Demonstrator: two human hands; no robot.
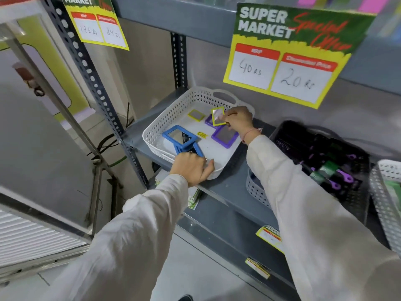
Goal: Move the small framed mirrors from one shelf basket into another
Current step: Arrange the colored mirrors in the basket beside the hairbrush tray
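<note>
Mirrors with small coloured frames lie in the white basket (173,115) on the grey shelf (225,187): a yellow mirror (196,115) near the far wall, a purple mirror (225,136) by the right wall, blue mirrors (180,136) stacked at the front edge. The right hand (238,118) has its fingers closed on a yellow-framed mirror (218,116), tilted above the basket floor. The left hand (192,168) grips the front rim of the basket, fingers curled over it. A black basket (280,131) stands to the right.
</note>
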